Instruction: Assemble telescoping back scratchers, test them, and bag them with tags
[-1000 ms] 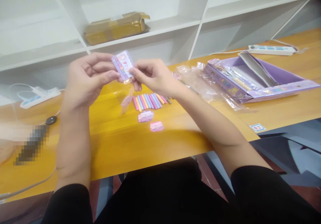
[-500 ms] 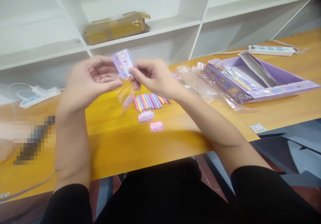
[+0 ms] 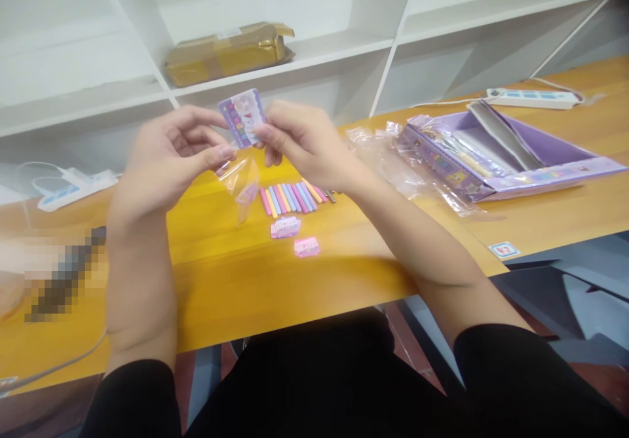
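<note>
1. Two hands, head view: the right hand (image 3: 314, 143) pinches the purple card (image 3: 242, 116) above the table (image 3: 221, 281); the left hand (image 3: 164, 156) pinches the clear bag (image 3: 242, 179).
2. Light edge grips should avoid creasing either.

bright, even indoor light, its source out of frame, soft shadows under my forearms, glare on the clear plastic bag (image 3: 240, 182), slight blur on my hands, wide-angle stretching and a dark upper-right corner
</note>
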{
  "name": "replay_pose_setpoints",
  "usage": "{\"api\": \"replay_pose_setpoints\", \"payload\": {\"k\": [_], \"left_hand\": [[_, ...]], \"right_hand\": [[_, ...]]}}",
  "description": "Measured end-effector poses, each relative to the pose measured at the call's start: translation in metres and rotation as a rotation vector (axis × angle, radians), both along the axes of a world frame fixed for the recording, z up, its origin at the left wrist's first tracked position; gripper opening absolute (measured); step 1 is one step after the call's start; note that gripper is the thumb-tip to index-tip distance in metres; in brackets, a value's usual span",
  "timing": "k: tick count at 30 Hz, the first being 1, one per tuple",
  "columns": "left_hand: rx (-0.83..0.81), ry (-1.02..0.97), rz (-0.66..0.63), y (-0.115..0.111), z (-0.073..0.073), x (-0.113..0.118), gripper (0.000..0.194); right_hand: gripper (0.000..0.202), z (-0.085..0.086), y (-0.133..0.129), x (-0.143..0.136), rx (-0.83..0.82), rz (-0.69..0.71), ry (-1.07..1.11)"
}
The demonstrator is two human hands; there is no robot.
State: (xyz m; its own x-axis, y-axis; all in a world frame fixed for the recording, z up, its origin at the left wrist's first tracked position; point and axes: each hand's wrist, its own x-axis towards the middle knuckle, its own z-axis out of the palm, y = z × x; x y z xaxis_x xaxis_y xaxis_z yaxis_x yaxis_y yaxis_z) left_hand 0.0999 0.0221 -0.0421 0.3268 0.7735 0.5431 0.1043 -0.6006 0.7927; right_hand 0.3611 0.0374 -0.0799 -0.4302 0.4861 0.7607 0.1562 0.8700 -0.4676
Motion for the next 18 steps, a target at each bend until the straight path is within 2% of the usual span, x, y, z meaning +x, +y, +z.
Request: {"api": "replay_pose_setpoints", "payload": {"k": [7,10,13,18], "left_hand": [[-0.017,-0.011,-0.036,0.004,-0.003,0.000,0.052],[0.037,-0.019,-0.070,0.007,-0.005,0.001,0.052],[0.063,-0.026,-0.099,0.010,-0.006,0.001,0.049],[-0.008,-0.048,-0.115,0.007,-0.004,0.002,0.048]], "right_hand": [[0.063,0.002,0.012,0.008,0.106,-0.054,-0.106],[0.066,0.000,0.019,0.004,0.129,-0.050,-0.117],[0.062,0.000,0.016,0.002,0.147,-0.084,-0.167],[0.048,0.002,0.003,0.004,0.165,-0.147,-0.277]]}}
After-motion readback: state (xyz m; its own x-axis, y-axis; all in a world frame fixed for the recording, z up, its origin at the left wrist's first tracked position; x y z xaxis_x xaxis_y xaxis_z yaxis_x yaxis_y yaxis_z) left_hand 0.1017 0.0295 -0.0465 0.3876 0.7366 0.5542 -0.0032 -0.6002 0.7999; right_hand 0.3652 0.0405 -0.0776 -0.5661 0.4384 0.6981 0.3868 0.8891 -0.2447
